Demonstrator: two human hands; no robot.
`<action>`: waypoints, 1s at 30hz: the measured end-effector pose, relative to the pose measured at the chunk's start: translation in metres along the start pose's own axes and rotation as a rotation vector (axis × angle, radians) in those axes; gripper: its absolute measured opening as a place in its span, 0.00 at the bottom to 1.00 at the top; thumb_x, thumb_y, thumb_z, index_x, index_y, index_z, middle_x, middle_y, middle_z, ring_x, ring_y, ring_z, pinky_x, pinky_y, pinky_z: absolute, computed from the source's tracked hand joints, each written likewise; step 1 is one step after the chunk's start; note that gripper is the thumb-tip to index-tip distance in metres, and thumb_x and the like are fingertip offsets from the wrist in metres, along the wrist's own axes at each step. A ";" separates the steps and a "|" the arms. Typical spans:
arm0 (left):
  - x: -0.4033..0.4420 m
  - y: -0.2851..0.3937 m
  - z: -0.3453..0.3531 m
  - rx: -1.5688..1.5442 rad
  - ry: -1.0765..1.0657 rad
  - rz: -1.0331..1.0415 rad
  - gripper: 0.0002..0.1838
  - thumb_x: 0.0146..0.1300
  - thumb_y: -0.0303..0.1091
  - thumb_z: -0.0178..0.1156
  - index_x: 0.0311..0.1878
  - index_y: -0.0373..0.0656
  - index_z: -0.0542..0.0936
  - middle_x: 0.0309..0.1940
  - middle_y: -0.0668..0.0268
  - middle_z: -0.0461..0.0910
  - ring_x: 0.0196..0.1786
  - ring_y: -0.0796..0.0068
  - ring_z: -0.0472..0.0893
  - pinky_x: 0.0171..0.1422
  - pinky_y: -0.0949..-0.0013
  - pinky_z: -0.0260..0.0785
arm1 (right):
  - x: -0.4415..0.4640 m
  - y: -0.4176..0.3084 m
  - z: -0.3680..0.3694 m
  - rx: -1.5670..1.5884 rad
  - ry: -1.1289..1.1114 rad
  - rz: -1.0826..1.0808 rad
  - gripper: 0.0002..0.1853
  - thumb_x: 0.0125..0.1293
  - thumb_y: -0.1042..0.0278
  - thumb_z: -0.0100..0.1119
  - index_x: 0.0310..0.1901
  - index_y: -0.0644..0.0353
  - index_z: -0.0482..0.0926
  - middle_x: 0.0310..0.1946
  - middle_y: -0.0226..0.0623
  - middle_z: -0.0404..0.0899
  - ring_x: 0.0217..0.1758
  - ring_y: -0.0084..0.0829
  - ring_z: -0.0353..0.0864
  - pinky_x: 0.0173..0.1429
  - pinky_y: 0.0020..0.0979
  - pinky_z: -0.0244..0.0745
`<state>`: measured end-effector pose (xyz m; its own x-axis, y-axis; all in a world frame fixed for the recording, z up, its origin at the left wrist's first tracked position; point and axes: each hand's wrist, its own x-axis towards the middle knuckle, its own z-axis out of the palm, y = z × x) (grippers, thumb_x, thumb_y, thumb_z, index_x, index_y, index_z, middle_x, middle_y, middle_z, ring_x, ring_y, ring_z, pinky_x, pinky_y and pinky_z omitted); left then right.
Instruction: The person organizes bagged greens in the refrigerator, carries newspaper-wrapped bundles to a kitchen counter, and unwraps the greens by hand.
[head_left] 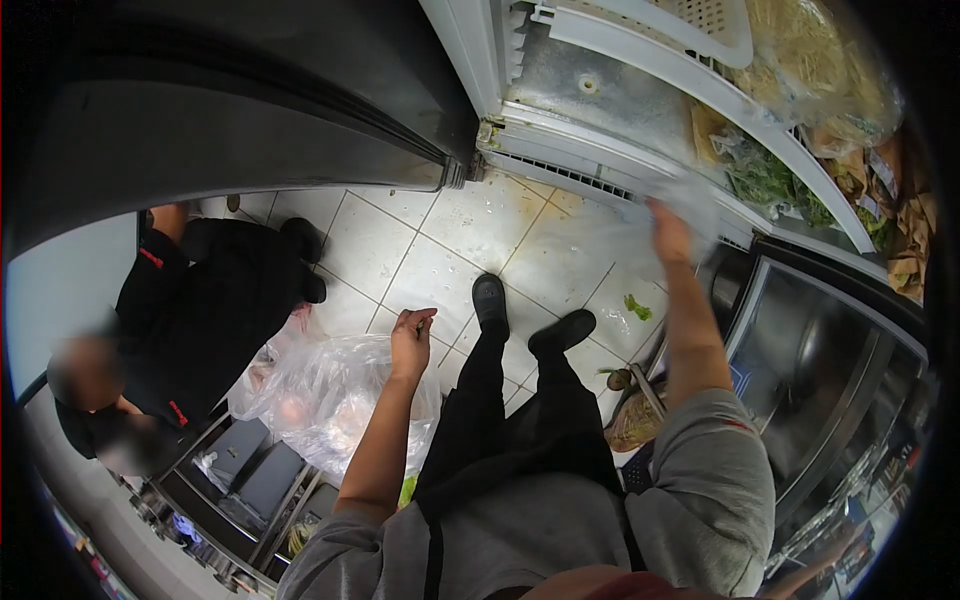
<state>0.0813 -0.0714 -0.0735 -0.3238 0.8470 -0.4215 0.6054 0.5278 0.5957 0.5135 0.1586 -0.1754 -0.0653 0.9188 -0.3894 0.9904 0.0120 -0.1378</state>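
My right hand (pixel 672 238) is stretched out in front of the open fridge and closed on a clear plastic bag (pixel 692 205), which is smeared by motion. Over the tiled floor, my left hand (pixel 412 340) has its fingers curled together beside the thumb. Whether anything small is between those fingers I cannot make out. Below and left of that hand stands a large clear plastic bag (pixel 340 400) with pale pinkish contents, which the film partly hides. The white-framed fridge (pixel 620 80) holds bagged produce (pixel 800 60), leafy greens (pixel 765 175) and brown paper bags (pixel 910 240).
At left a person in black (pixel 220 280) bends close to the large bag. Dark fridge doors (pixel 270 130) stand at upper left. A green leaf scrap (pixel 637 307) lies on the wet tiles (pixel 400 260). A glass-fronted cabinet (pixel 820 340) is at right, near a low rack (pixel 648 390).
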 end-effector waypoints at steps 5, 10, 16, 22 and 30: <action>-0.004 -0.002 0.000 0.017 -0.014 0.026 0.08 0.60 0.26 0.56 0.41 0.44 0.81 0.30 0.58 0.74 0.30 0.65 0.75 0.37 0.67 0.68 | -0.020 0.186 -0.032 -0.197 -0.074 0.593 0.19 0.64 0.67 0.41 0.56 0.56 0.72 0.50 0.51 0.75 0.53 0.42 0.76 0.54 0.42 0.71; 0.009 0.023 0.007 -0.397 -0.100 -0.189 0.08 0.63 0.29 0.56 0.43 0.44 0.81 0.28 0.69 0.74 0.28 0.80 0.71 0.32 0.74 0.66 | -0.050 0.126 -0.022 0.539 0.219 0.519 0.19 0.64 0.65 0.49 0.56 0.59 0.70 0.48 0.42 0.77 0.45 0.40 0.79 0.46 0.38 0.73; 0.024 0.169 0.031 -0.876 -0.343 -0.142 0.11 0.63 0.32 0.57 0.48 0.45 0.79 0.30 0.77 0.74 0.31 0.89 0.68 0.31 0.82 0.60 | -0.139 -0.011 -0.100 1.672 0.064 0.193 0.25 0.62 0.67 0.58 0.61 0.48 0.63 0.37 0.24 0.75 0.36 0.17 0.71 0.38 0.24 0.68; 0.016 0.279 0.070 -0.880 -0.548 -0.156 0.12 0.63 0.28 0.53 0.50 0.43 0.75 0.38 0.68 0.76 0.36 0.80 0.75 0.34 0.77 0.67 | -0.211 -0.072 -0.185 1.062 0.129 -0.264 0.36 0.55 0.57 0.66 0.63 0.58 0.62 0.61 0.43 0.61 0.53 0.36 0.70 0.57 0.33 0.68; -0.026 0.305 0.066 -0.435 -1.120 -0.131 0.20 0.61 0.26 0.53 0.57 0.44 0.68 0.46 0.62 0.75 0.45 0.69 0.78 0.46 0.65 0.74 | -0.276 -0.084 -0.161 0.985 0.368 -0.237 0.22 0.46 0.76 0.64 0.47 0.55 0.74 0.47 0.35 0.71 0.54 0.43 0.67 0.57 0.36 0.68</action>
<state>0.3225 0.0638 0.0743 0.5760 0.3756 -0.7261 0.2500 0.7648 0.5938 0.4681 -0.0323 0.0903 -0.0394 0.9991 0.0187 0.4123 0.0332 -0.9104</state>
